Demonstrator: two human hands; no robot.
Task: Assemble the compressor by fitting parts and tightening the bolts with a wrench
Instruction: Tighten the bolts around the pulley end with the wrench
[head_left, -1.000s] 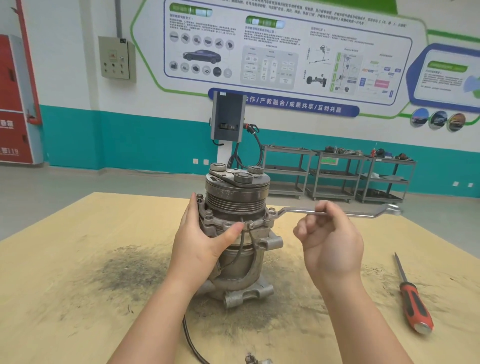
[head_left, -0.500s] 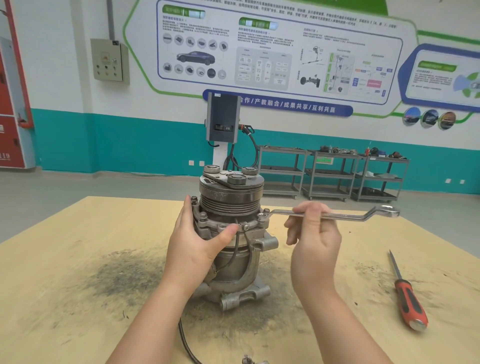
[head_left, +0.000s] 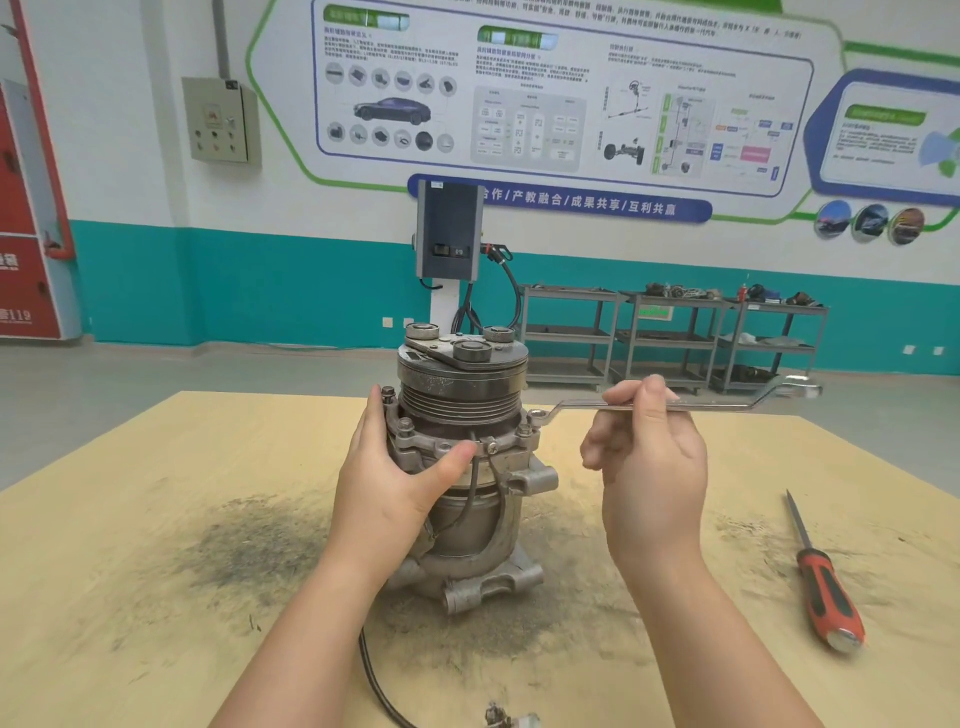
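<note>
A pale wooden table (head_left: 156, 519), smudged dark at its middle, stands on a grey concrete floor (head_left: 182, 364). The far wall (head_left: 130, 156) is white above a teal band and carries a large printed display board (head_left: 545, 98), a grey electrical box (head_left: 221, 120) and a red cabinet (head_left: 26, 260) at the left. A charging unit (head_left: 449, 231) on a post stands before it, beside three grey metal shelf carts (head_left: 670, 332) holding odd parts.

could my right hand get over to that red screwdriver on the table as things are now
Probably yes, once it lets go. The right hand is holding the wrench, whose ring end sits on a bolt of the compressor. The screwdriver lies on that hand's side with bare table between.
</note>
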